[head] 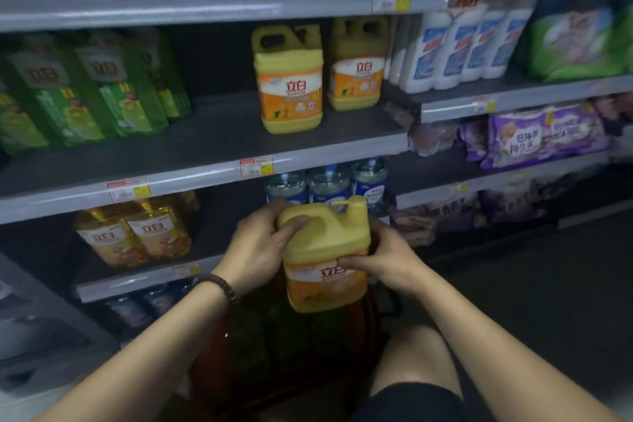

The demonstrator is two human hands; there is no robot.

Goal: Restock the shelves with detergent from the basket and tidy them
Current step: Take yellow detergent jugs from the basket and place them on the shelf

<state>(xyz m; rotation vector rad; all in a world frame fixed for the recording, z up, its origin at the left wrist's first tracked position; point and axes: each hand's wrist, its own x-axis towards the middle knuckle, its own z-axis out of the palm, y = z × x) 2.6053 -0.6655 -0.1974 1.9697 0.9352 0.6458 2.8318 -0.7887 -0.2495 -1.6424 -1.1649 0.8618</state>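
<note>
Status: mid-restock, I'd say early to middle. Two yellow jugs stand upright on the middle shelf, labels facing out, one set further back than the other. There's a wide bare stretch of that shelf between them and the green packs on the left, so there's room for more. A third jug is in hand, upright with its label towards the camera, held above the basket and below the middle shelf's edge, not yet shelved. The basket is too dark to count; there look to be dim green shapes inside, so likely more to unload. Front-facing and lining up the row comes after that. Grip: left hand is curled over the jug's top shoulder by the handle, fingers wrapped on it. Right hand clasps the right side, thumb pressed across the label, fingers hidden behind the jug. Two-handed hold, both hands closed firmly on the jug, neither spread
</note>
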